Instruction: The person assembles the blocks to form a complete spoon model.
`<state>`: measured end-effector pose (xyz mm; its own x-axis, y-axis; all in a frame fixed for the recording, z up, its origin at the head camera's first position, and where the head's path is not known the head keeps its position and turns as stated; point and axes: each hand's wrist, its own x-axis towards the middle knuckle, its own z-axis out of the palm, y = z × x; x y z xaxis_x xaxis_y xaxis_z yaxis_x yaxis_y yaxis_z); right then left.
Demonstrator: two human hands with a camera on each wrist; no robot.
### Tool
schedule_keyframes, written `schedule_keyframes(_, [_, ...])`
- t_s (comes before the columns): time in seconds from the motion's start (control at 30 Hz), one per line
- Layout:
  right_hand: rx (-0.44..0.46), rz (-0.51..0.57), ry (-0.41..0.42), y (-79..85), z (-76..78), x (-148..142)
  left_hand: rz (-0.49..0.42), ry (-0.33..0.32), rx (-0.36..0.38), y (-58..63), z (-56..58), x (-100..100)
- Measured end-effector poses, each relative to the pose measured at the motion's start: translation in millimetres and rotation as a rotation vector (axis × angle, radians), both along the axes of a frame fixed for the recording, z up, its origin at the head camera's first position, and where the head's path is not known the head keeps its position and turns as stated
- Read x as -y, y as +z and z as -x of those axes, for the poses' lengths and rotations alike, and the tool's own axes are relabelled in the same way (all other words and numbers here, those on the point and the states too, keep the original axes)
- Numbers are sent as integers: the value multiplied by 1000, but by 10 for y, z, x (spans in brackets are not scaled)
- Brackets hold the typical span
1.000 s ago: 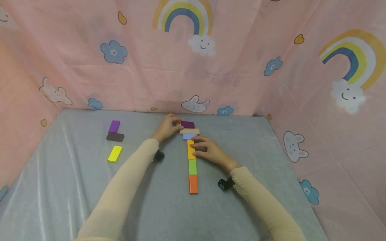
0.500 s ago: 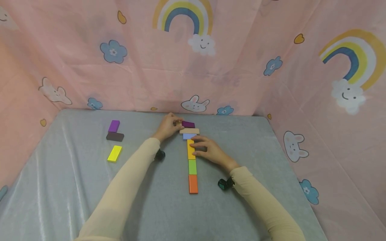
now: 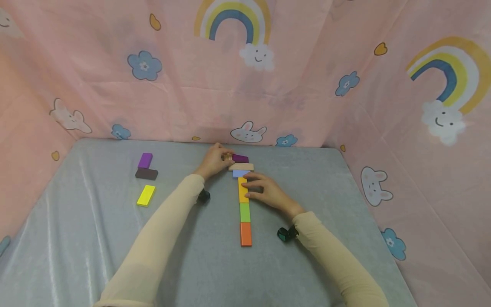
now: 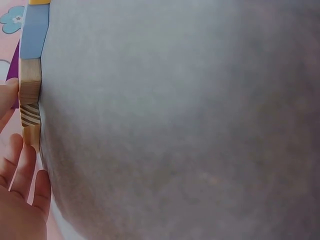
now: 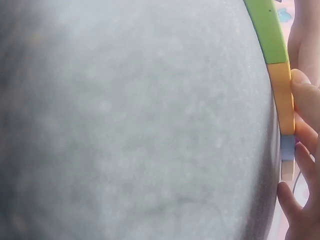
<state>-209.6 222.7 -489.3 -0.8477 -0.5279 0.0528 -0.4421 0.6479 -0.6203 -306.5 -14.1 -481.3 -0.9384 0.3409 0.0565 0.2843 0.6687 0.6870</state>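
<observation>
Head view: our L hand pinches, thumb vs. fingers, what looks like a striped wood block at the row's far end, just L of the dark-purple block. Our R hand isn't gripping; loose fingers rest on the R edge of the amber block. Btwn those, beige block & blue block lie crosswise; below amber, green block & orange block run lengthwise down the grey cloth. Well apart on our L: violet block, brown block, yellow block, prob. spares.

L wrist view: stripes show btwn thumb & fingers, just beside beige; exact contact's unclear.

R wrist view: fingers at amber's side, nothing clasped.

Step, we'd guess: lining up the far end, R hand steadying. Next move prob. calls for snugging the striped piece vs. dark-purple w/o nudging beige, then letting go.
</observation>
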Motion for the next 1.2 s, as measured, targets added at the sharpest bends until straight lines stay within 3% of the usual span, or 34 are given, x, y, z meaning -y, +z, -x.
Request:
schedule_keyframes(0.4, [-2, 9, 2, -3, 0, -5, 2, 11, 35, -5, -2, -9])
schedule_keyframes(1.2, [5, 28, 13, -9, 1, 2, 20, -32, 35, 34, -8, 12])
